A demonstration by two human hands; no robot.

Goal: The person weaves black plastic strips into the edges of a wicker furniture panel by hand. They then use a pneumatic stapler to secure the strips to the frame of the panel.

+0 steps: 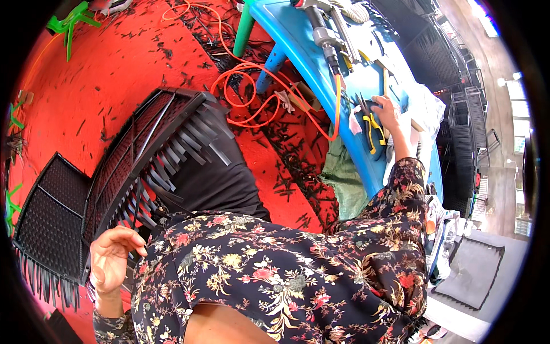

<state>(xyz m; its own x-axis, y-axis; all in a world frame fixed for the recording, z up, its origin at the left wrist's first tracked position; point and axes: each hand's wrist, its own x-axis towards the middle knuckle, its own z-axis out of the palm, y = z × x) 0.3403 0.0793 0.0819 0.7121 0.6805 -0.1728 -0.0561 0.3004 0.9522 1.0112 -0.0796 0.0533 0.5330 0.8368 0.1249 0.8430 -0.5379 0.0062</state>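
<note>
Red flooring (132,63) was strewn with strips (166,53). Left hand (114,255) was loosely curled, empty, beside woven panel (54,200); grip of right hand (388,110) near yellow-handled pliers (370,139) on blue table (309,71) couldn't be told; their tips were best avoided.

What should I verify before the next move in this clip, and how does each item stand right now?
1. Left hand free: ok; it is raised, fingers loosely curled, nothing visible in it.
2. Right hand grip: cannot tell; it is among the tools on the blue table, but its fingertips' contact is unclear.
3. Yellow-handled pliers within reach: ok; they lie right by that hand.
4. Strip ends tucked in: not ok; many stick out along the edge of the black woven piece.
5. Red floor tidy: not ok; dark scraps are strewn about and the orange hose loops across it.
</note>
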